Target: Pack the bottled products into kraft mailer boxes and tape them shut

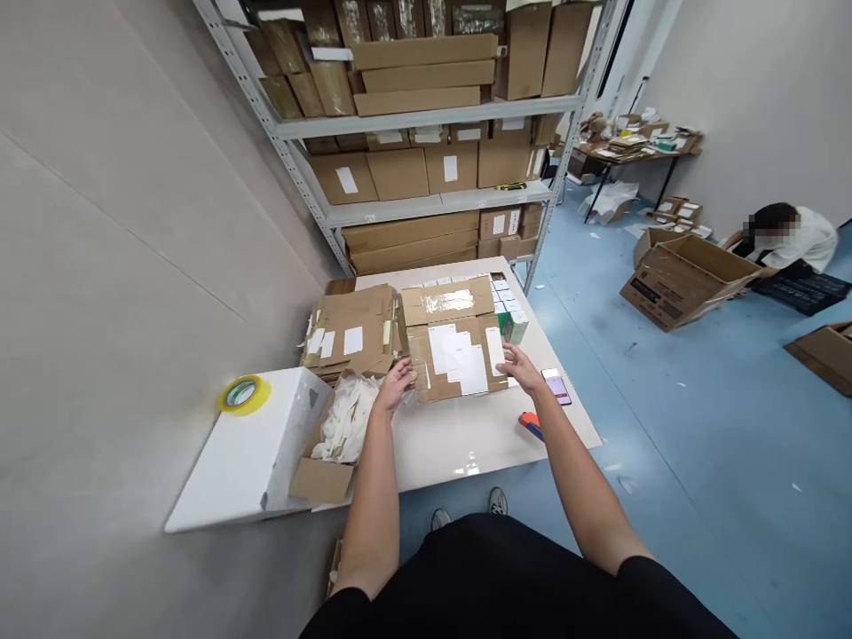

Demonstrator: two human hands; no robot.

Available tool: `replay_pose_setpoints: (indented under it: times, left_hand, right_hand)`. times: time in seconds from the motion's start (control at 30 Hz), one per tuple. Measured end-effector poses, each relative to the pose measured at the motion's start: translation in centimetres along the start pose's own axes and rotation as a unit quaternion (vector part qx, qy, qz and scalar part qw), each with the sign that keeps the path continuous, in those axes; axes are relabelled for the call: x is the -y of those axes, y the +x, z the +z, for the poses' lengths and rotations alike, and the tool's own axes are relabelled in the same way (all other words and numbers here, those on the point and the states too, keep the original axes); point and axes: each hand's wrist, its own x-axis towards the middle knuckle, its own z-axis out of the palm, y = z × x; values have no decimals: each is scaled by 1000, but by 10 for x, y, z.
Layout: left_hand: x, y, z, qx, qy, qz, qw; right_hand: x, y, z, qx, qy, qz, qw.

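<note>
Between my two hands is a flattened cardboard box [436,333] with several white labels on its face and a strip of clear tape across its upper part. My left hand [398,385] grips its lower left edge, the fingers bent around it. At its right edge my right hand [520,366] pinches the cardboard, thumb and fingers closed. Behind the cardboard, partly hidden, are small white and green boxes [515,326]. A phone [557,387] and an orange and blue cutter [531,424] lie on the white table [453,444] near my right forearm.
A stack of flattened cardboard [352,319] and an open carton of crumpled white paper [347,417] stand on the left. Yellow tape [244,395] rests on a white box [246,453]. Shelves [426,115] of cartons rise behind. A person [792,235] crouches beside a large carton [689,280] at right.
</note>
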Motion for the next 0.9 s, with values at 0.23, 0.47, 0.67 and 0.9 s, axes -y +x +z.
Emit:
replay_pose_setpoints:
  times: [0.23,0.47,0.67,0.9]
  left_hand:
    - [10,-21,-36,18,-27,-10,999]
    - [24,-36,-69,36,-12,-24,999]
    - [30,-49,-82,42,-28,-37,998]
    - [22,-58,-78,32,-7,-34,999]
  right_hand:
    - [-2,-26,30,31,-32,39,998]
    - [-23,-39,61,18,-61,37,997]
    - [-46,-50,78,-18,-52,51,997]
    - [-57,-46,75,-9,-48,71,996]
